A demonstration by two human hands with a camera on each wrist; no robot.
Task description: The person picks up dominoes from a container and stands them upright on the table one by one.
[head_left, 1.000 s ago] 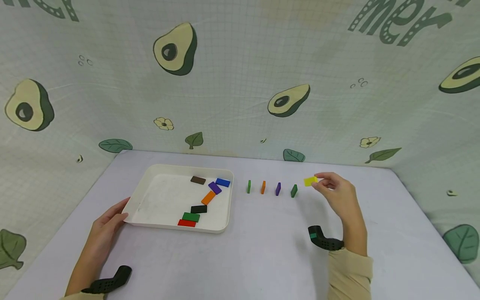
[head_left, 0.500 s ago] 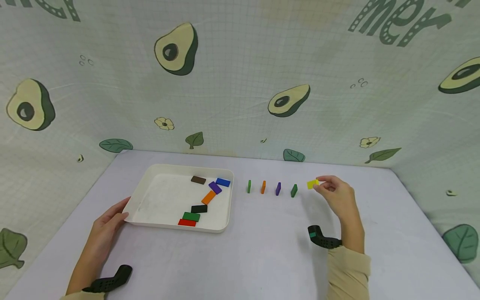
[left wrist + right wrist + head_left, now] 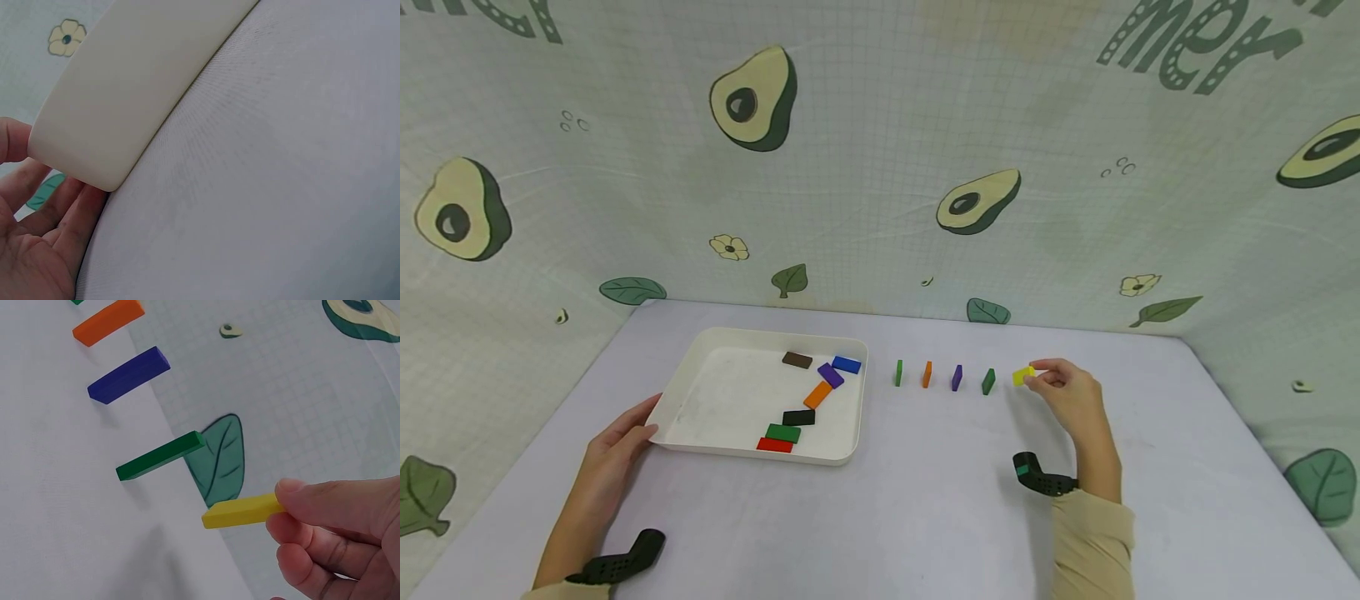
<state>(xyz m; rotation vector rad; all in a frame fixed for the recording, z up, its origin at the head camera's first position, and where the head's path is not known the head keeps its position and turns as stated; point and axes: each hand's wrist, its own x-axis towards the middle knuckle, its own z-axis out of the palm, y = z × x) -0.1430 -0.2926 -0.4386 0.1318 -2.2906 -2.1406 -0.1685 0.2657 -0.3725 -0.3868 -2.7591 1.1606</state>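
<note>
My right hand [image 3: 1060, 385] pinches a yellow block [image 3: 1022, 376] [image 3: 242, 511] between thumb and fingers, just right of a row of upright blocks on the table: green [image 3: 898, 373], orange [image 3: 927, 374], purple [image 3: 957, 377] and dark green [image 3: 988, 382]. In the right wrist view the yellow block hangs just above the table, beside the dark green block [image 3: 160, 456]. My left hand [image 3: 617, 446] rests with straight fingers against the near-left corner of a white tray [image 3: 700, 417] [image 3: 125, 100].
The tray holds several flat blocks: brown [image 3: 796, 360], blue [image 3: 846, 364], purple [image 3: 830, 375], orange [image 3: 817, 394], black [image 3: 798, 417], green [image 3: 782, 433], red [image 3: 773, 446]. An avocado-print cloth [image 3: 880, 167] walls the table at the back and sides.
My right hand has lowered the yellow block slightly toward the table at the right end of the row. The left hand and tray have stayed put.
</note>
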